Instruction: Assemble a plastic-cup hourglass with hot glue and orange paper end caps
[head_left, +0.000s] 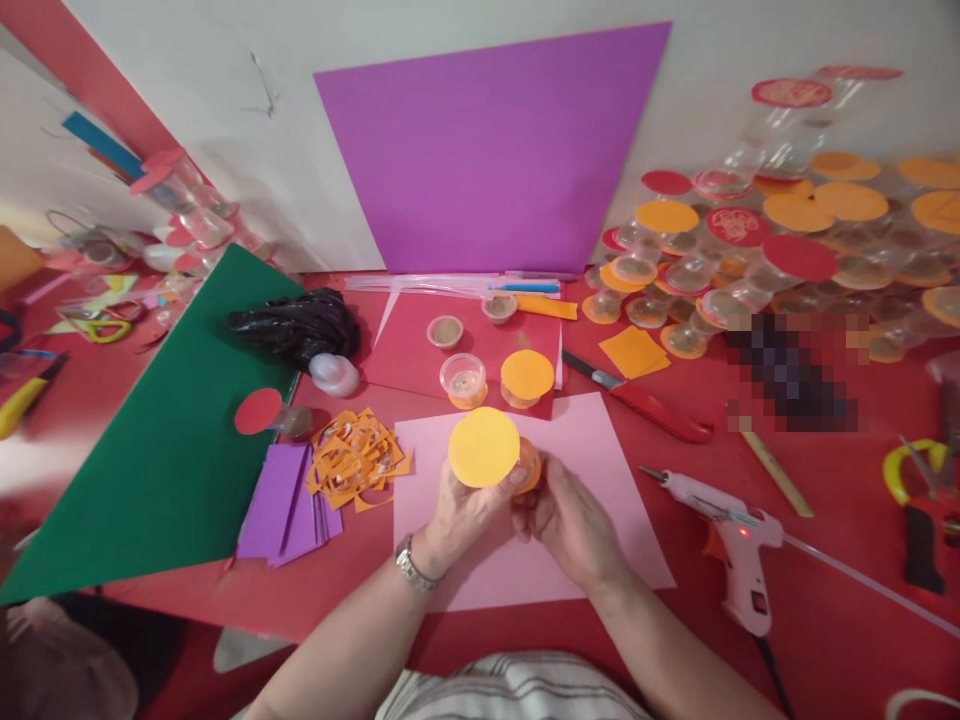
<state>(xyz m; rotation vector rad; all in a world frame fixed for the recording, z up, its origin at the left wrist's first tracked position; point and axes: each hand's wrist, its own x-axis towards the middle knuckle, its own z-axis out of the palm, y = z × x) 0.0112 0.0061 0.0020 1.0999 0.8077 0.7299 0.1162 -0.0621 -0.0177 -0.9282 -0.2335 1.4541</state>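
Observation:
My left hand [461,510], with a watch at the wrist, grips a yellow-orange paper disc [484,446] glued on a small plastic cup. My right hand [566,515] is closed on the same small cup [530,466] from the right side, and only an orange sliver of the cup shows behind the disc. Both hands hover over a pink sheet [607,480]. Just beyond stand another disc-topped cup [527,376], an uncovered clear cup [463,378] and two more small cups [445,331] on a red sheet [409,355].
A white glue gun [731,530] lies right of the pink sheet, with a red cutter [645,400] beyond it. Orange paper scraps [356,458], purple strips [281,500] and a green sheet [172,440] lie left. Many capped cups [750,260] pile at the right rear. A purple sheet [495,150] leans on the wall.

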